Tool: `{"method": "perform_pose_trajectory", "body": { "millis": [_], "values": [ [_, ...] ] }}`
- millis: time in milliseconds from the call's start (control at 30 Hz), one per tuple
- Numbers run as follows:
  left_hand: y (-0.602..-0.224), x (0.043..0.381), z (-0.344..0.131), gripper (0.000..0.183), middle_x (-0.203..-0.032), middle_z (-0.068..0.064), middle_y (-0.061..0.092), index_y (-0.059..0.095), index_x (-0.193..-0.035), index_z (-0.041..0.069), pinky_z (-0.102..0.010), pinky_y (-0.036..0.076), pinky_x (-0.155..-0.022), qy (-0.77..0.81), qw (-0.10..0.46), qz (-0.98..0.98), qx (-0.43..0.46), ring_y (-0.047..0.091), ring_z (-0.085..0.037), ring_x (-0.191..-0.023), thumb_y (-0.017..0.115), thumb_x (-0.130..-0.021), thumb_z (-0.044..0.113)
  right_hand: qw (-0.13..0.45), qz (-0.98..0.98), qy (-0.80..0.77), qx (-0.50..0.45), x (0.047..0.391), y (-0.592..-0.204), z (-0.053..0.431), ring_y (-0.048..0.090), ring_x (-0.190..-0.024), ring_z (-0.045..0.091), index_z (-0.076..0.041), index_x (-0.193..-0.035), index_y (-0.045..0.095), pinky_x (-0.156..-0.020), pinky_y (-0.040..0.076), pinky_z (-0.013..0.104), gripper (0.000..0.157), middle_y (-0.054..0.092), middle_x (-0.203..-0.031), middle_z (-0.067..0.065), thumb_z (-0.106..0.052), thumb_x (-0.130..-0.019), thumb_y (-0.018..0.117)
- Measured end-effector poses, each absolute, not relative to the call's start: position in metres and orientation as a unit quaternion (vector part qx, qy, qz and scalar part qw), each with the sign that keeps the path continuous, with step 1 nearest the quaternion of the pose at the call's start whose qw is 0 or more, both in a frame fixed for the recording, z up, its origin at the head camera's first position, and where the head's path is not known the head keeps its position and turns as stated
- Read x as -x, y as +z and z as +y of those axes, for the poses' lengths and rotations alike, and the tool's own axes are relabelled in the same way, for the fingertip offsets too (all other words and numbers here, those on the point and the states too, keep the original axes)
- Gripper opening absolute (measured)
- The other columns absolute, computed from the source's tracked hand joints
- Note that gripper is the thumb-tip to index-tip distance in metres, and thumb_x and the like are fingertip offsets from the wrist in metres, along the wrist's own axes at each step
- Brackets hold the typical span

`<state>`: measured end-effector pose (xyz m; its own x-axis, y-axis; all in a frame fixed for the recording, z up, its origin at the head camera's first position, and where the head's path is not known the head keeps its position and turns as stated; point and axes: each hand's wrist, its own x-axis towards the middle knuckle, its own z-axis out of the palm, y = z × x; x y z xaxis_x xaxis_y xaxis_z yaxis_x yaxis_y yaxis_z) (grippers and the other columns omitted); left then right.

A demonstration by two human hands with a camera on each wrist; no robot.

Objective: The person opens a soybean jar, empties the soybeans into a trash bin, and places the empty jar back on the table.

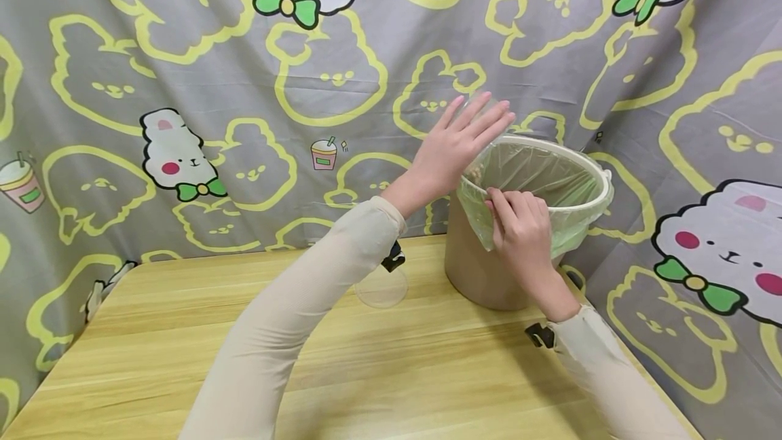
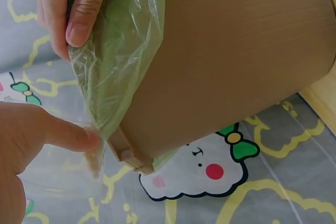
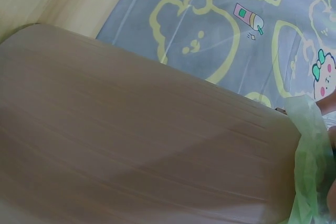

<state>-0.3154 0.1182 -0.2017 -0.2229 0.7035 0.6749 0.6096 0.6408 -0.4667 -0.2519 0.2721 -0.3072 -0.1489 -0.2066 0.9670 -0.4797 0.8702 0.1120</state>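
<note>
A brown trash can (image 1: 482, 270) stands upright, its pale rim (image 1: 580, 155) lined with a thin green trash bag (image 1: 568, 240) folded over the outside. At the near-left rim, my right hand (image 1: 522, 226) pinches the bag's edge between thumb and fingers. My left hand (image 1: 452, 144), fingers extended and spread, holds a clear plastic container (image 2: 47, 156) over the left side of the opening. In the left wrist view its thumb (image 2: 79, 136) lies along the container, close to the bag. Small beige bits (image 2: 93, 161) show through the clear plastic. The right wrist view shows mostly the can's side (image 3: 147, 129).
A clear round disc (image 1: 381, 288) lies on the wooden table (image 1: 244, 331), left of the can. Grey patterned curtains (image 1: 232, 87) hang behind and at the right, close to the can. Black clips (image 1: 540, 335) sit at the wrists.
</note>
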Motion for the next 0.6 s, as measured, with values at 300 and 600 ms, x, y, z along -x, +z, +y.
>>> {"method": "perform_pose_trajectory", "body": {
  "millis": [300, 600],
  "values": [
    [-0.1995, 0.3118, 0.1199, 0.078, -0.154, 0.004, 0.028, 0.030, -0.148, 0.022, -0.041, 0.000, -0.119, 0.052, 0.481, -0.761, 0.432, 0.018, -0.020, -0.144, 0.027, -0.082, -0.021, 0.611, -0.750, 0.110, -0.228, 0.2517, -0.3067, 0.2721, 0.049, -0.066, 0.033, 0.002, -0.096, 0.067, -0.062, 0.036, 0.043, 0.013, 0.057, -0.077, 0.014, -0.006, -0.085, 0.065],
    [-0.1979, 0.3080, 0.1218, 0.081, -0.154, 0.005, 0.026, 0.029, -0.148, 0.022, -0.037, -0.004, -0.119, 0.058, 0.463, -0.760, 0.452, 0.016, -0.020, -0.145, 0.027, -0.082, -0.023, 0.611, -0.750, 0.111, -0.230, 0.2523, -0.3075, 0.2726, 0.048, -0.065, 0.033, 0.002, -0.097, 0.068, -0.061, 0.036, 0.042, 0.014, 0.058, -0.077, 0.014, -0.006, -0.086, 0.065]
  ]
}}
